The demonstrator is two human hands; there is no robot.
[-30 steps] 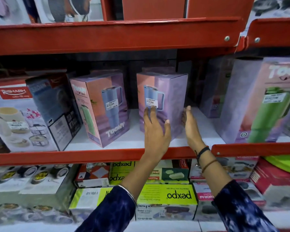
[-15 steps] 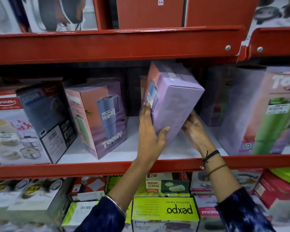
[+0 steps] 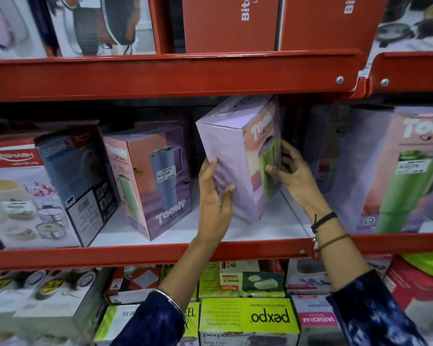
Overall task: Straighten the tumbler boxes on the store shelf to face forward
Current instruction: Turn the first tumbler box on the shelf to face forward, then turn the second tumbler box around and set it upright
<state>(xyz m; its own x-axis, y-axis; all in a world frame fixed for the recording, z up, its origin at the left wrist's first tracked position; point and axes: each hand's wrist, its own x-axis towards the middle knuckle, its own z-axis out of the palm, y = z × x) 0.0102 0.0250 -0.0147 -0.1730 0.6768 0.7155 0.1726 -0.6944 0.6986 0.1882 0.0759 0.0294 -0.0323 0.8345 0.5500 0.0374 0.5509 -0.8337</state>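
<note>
While tilted, lilac tumbler box (image 3: 231,161).

Open white shelf floor (image 3: 205,231) showed between the left Toony box (image 3: 150,176) and the tilted held box (image 3: 238,156). Overhead red beam (image 3: 160,78) sat just above the held box's top corner. Big Toony box (image 3: 395,176) walled the right side; bare shelf strip beside it.

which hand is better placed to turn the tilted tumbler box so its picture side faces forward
Probably the right hand: its fingers already lie on the printed face of the tilted box. The left hand only braces the plain side.
</note>
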